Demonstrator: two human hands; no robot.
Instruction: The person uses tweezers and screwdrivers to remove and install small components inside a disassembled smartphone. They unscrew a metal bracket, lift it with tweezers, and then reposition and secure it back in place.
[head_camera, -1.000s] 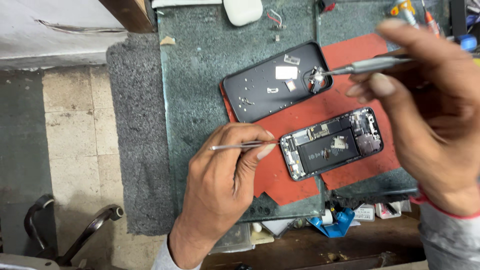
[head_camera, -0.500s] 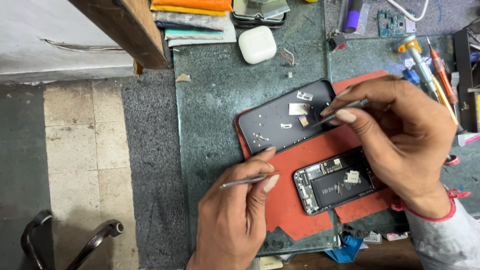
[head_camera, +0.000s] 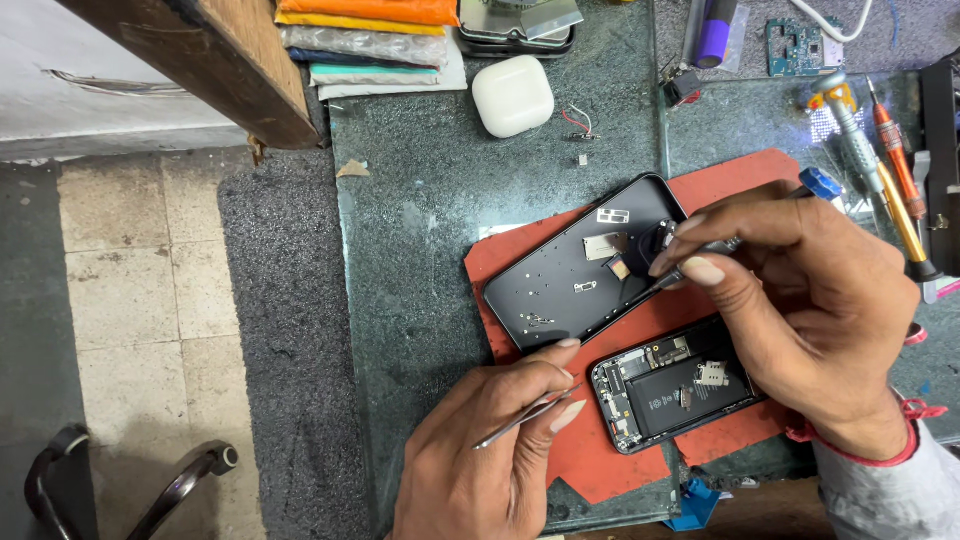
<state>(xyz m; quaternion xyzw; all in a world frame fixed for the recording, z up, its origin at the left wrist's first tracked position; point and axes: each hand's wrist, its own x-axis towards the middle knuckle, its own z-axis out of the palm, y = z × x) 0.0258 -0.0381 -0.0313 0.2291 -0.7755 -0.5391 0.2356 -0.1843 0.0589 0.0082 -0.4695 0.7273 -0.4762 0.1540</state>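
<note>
My right hand (head_camera: 790, 300) grips a thin screwdriver (head_camera: 690, 262) whose tip points down onto a black phone screen panel (head_camera: 570, 275) lying face down on a red mat (head_camera: 740, 180). Small screws and metal plates lie on that panel. My left hand (head_camera: 490, 450) pinches metal tweezers (head_camera: 525, 415) just left of an opened phone body (head_camera: 670, 395), whose battery and circuit boards show. The opened phone lies partly under my right hand.
A white earbud case (head_camera: 512, 95) sits on the dark stone bench top (head_camera: 420, 230). Screwdrivers (head_camera: 890, 170) lie at the right edge. Stacked coloured packets (head_camera: 370, 40) and a wooden beam (head_camera: 220, 60) are at the top left. A stool frame (head_camera: 130, 480) stands on the tiled floor.
The view has shifted, so the bench sits lower and more to the right. My right hand moved its screwdriver tip further right on the screen panel. My left hand keeps the tweezers.
</note>
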